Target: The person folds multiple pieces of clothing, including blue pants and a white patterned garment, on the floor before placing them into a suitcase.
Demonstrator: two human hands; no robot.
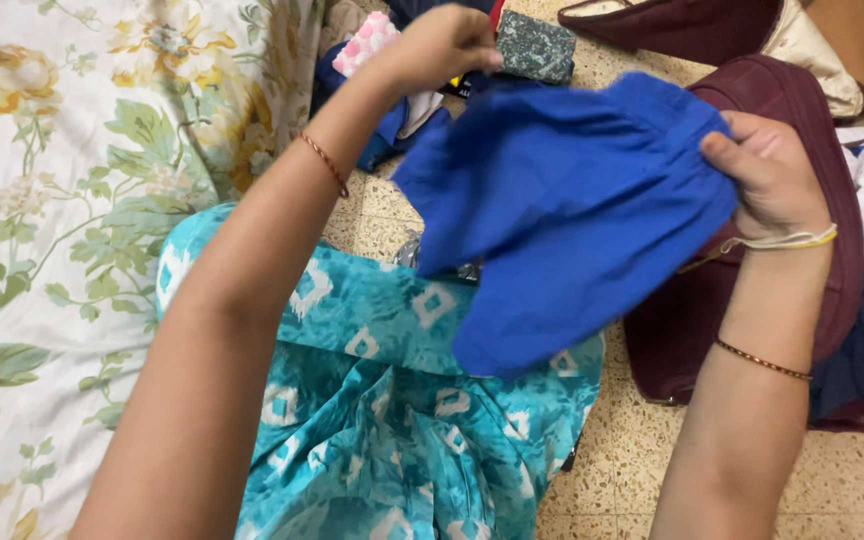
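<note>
Teal printed fabric (pixel 392 430) with pale diamond shapes fills the bottom centre of the frame, draped over the person's lap. Both bare forearms rise from the lower edge toward the top of the picture. Reaching diagonally up to the top centre, the left hand (pixel 442 45) is curled into a closed pinch on the upper left corner of a bright blue cloth garment (pixel 562 210); a thin bangle sits on that wrist. At the upper right, the right hand (pixel 777 175) has its wrist bent inward, thumb laid over the front of the blue cloth's right edge and fingers closed behind it, so the cloth is gripped firmly there. A yellowish band and a thin bangle ring that arm.

Stretched between the two hands in the upper middle of the frame, the garment is held off the floor, its loose lower part hanging down to the teal fabric.

Along the left side lies a white floral bedsheet (pixel 62 200). Behind the blue cloth, at the right, a maroon bag (pixel 832 130) rests on the speckled tile floor (pixel 632 460). At the top centre sits a heap of folded clothes (pixel 537 45), possibly small garments, though the view is partly blocked.
</note>
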